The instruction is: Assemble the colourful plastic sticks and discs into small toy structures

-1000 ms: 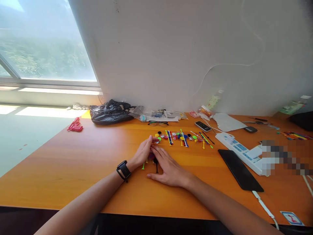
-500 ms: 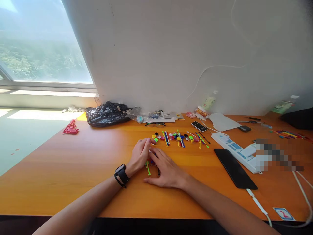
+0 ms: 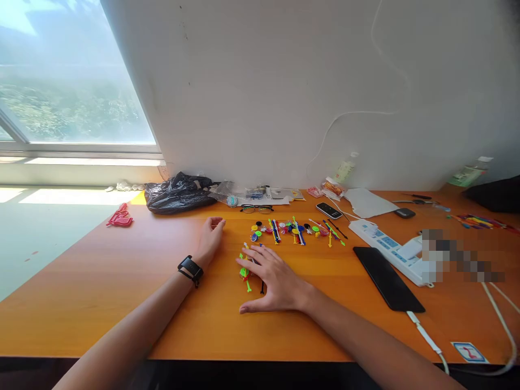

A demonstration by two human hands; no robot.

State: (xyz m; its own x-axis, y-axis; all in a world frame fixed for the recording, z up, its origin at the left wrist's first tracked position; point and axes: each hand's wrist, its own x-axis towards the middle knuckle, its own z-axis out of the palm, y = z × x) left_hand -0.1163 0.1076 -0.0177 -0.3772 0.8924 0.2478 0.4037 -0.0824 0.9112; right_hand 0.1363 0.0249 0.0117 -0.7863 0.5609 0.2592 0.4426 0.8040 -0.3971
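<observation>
My right hand [image 3: 280, 279] is spread, palm down, over a small group of coloured plastic arrow-shaped sticks. A green stick [image 3: 248, 284] with a round green disc [image 3: 244, 272] shows beside its fingertips, and a black stick [image 3: 262, 288] lies between thumb and fingers. The palm hides part of this group. My left hand [image 3: 209, 241], a black watch [image 3: 190, 268] on its wrist, rests on the table to the left, its fingers loosely bent and apart, with nothing visible in them. Behind the hands lies a row of more sticks [image 3: 298, 233] and small discs [image 3: 258, 234].
Farther back are a black plastic bag [image 3: 176, 194], glasses [image 3: 257, 209] and a black-and-white device [image 3: 329, 210]. A red plastic toy gun [image 3: 119, 215] lies left. On the right are a phone [image 3: 388, 279] on a cable and a white power strip [image 3: 385, 246].
My left hand has moved left and back, away from my right hand and the sticks. More of the small group shows now. My right hand has stayed nearly in place, its fingers more spread.
</observation>
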